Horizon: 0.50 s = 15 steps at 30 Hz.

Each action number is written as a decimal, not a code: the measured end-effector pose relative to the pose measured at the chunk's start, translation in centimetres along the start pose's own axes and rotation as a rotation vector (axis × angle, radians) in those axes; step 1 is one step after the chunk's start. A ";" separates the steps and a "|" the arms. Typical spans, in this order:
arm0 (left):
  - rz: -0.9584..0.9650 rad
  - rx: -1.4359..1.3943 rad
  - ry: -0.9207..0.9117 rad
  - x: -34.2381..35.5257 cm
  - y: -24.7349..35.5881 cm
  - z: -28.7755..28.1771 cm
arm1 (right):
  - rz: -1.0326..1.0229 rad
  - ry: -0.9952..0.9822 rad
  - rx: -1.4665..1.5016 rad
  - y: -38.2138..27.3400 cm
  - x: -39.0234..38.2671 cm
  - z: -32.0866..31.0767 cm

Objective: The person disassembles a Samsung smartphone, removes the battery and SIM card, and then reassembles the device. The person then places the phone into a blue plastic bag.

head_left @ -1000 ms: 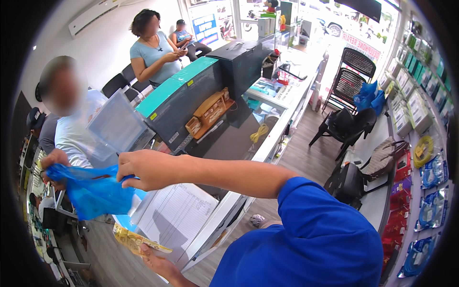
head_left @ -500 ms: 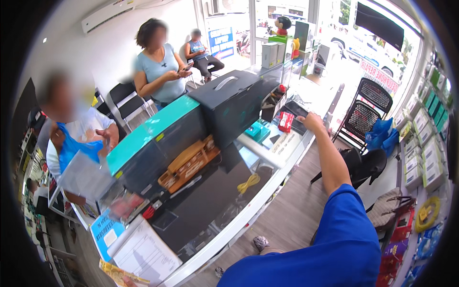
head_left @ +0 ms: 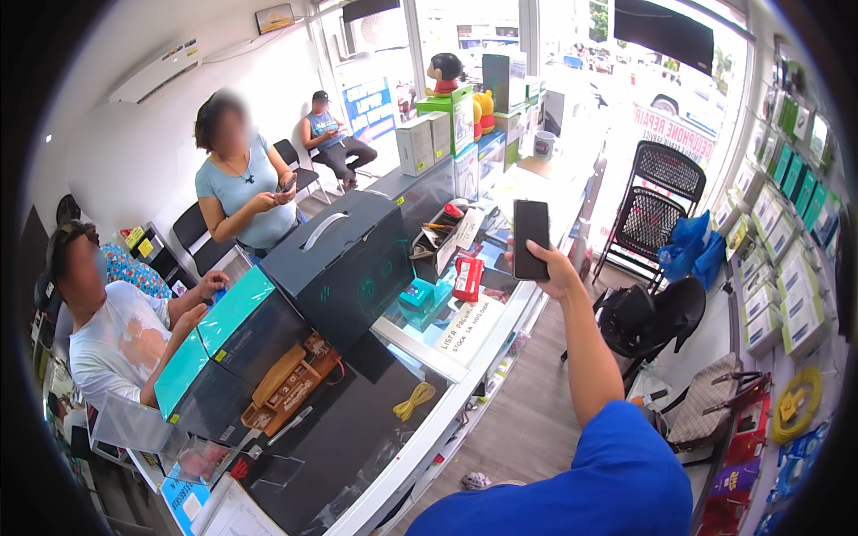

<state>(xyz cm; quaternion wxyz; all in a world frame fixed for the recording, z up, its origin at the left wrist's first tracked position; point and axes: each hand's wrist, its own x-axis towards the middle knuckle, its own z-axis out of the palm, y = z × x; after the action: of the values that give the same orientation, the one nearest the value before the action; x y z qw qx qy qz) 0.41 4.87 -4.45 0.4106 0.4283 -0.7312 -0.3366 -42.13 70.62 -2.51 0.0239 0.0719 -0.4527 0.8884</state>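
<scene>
My right hand (head_left: 559, 271) grips a black smartphone (head_left: 531, 234), held upright above the far part of the glass counter (head_left: 447, 393). Its dark face is turned toward me, and my thumb lies across its lower right edge. Just left of the phone, a small red packet (head_left: 467, 279) rests on the counter beside a teal box (head_left: 425, 295) and a handwritten paper sign (head_left: 472, 326). My left hand does not show.
Large dark boxes (head_left: 335, 259) and a teal-topped box (head_left: 214, 344) line the counter. A wooden organizer (head_left: 290, 380) and yellow cable (head_left: 414, 401) lie nearer. Two people stand across it; another sits behind. Black chairs (head_left: 660, 201) and stocked shelves (head_left: 786, 241) are right.
My right hand has lifted the smartphone off the counter and turned it upright. My view has shifted right. The person at left has lowered the blue bag behind the boxes.
</scene>
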 end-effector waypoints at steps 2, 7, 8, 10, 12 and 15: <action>-0.015 0.000 0.000 -0.2 0.0 -0.1 | -0.057 0.023 -0.034 0.7 -1.4 0.2; -0.065 -0.027 0.000 -0.5 -0.5 -0.9 | 0.056 0.005 0.303 2.5 -1.1 1.3; -0.079 -0.036 0.001 -0.6 -0.8 -1.2 | 0.062 -0.020 0.335 3.0 -0.8 1.5; -0.074 -0.045 -0.009 -0.8 -1.7 -1.6 | 0.079 -0.089 0.415 3.8 -0.1 1.7; 0.034 0.024 -0.051 -1.0 -2.4 -1.8 | 0.048 -0.058 0.351 4.4 0.4 1.9; 0.146 0.135 -0.077 -1.0 -2.5 -1.7 | 0.044 -0.025 0.280 4.5 -0.1 2.9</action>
<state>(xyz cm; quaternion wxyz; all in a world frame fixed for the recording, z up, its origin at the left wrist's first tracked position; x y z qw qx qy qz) 3.12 4.52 -6.17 0.3760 0.3873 -0.7968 -0.2716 -42.22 65.63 -4.44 -0.0115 0.0758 -0.3261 0.9422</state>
